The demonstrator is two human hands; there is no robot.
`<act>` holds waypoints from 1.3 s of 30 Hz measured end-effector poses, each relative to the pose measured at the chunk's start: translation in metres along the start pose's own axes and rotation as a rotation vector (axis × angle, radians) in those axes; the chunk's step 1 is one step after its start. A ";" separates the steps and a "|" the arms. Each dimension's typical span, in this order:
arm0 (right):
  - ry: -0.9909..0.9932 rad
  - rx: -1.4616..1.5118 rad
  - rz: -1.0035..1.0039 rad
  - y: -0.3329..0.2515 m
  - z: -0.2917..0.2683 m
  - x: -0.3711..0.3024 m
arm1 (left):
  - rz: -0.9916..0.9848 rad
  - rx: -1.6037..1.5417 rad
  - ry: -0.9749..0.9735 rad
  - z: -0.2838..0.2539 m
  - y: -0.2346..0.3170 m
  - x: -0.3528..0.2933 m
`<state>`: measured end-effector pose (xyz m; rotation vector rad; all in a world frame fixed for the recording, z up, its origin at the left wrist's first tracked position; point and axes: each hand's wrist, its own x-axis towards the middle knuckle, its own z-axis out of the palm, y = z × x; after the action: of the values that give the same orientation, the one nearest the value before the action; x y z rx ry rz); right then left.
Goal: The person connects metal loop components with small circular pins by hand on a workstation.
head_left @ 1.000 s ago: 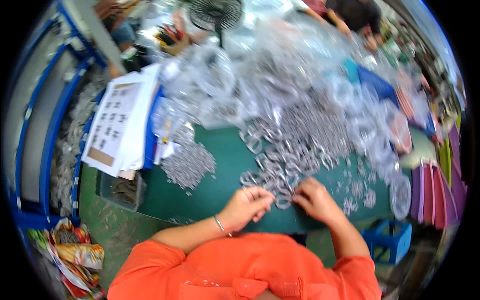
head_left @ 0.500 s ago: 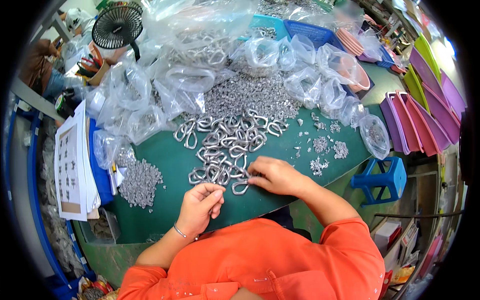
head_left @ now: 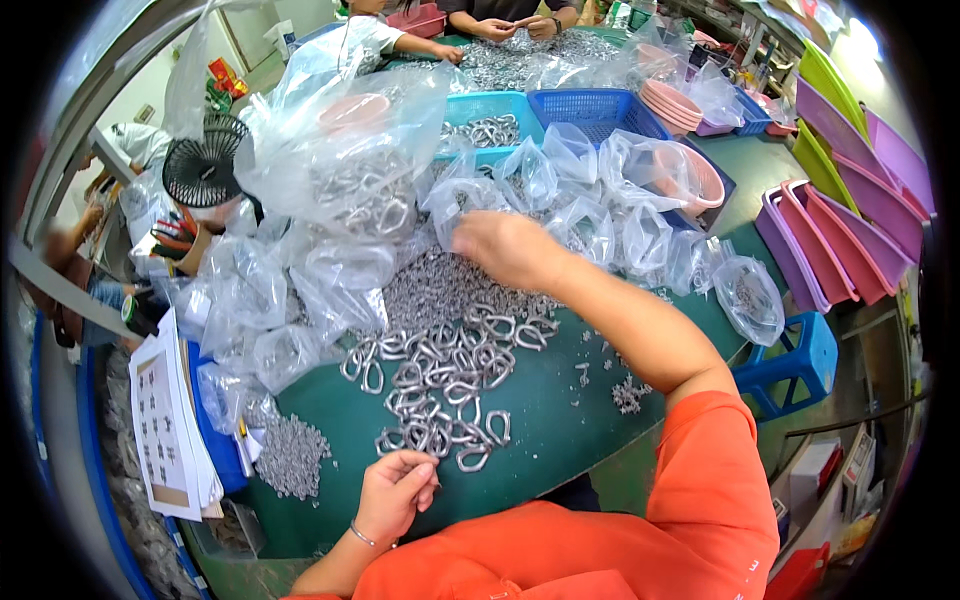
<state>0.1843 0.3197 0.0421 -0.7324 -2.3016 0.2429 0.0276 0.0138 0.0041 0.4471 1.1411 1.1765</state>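
Two bare hands work over a dark green, smooth tabletop [head_left: 560,430]: the left hand [head_left: 395,497] is curled, thumb meeting forefinger, though I cannot tell whether anything small sits between them; the right hand [head_left: 505,250], blurred, reaches out by the clear plastic bags, its fingertips too indistinct to show whether they pinch anything. Just beyond the left fingertips lies a pile of shiny silver metal loops [head_left: 430,390], thick, rounded and roughly D-shaped, overlapping one another. Behind it spreads a broad, grainy heap of small grey metal pieces [head_left: 420,283], partly under the right hand; a smaller mound of grey metal bits [head_left: 290,458] lies to the left. Crumpled, glossy transparent plastic bags [head_left: 345,265] crowd round the larger heap, and a big clear bag [head_left: 365,200] shows silver loops through its film. Farther back, a turquoise plastic basket [head_left: 488,101] contains more loops, beside a blue perforated plastic basket [head_left: 590,128]. Right of these stand stacked round pink plastic bowls [head_left: 672,108] and, nearer, a peach plastic bowl [head_left: 703,180] partly wrapped in film. At far left, a brown cardboard box [head_left: 192,258] holds tools with red and black handles [head_left: 175,232].
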 end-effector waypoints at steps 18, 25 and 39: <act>-0.073 -0.469 -0.102 0.147 0.055 0.071 | -0.093 0.000 -0.038 -0.001 0.010 0.020; -0.521 -0.633 0.074 0.131 0.055 0.084 | -0.048 -0.034 -0.115 -0.004 0.003 0.021; -0.413 -0.612 -0.027 0.109 0.018 0.094 | -0.045 -0.072 -0.054 -0.006 0.010 0.014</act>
<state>0.1639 0.4634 0.0419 -1.0196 -2.8119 -0.3803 0.0169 0.0288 0.0030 0.3935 1.0537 1.1562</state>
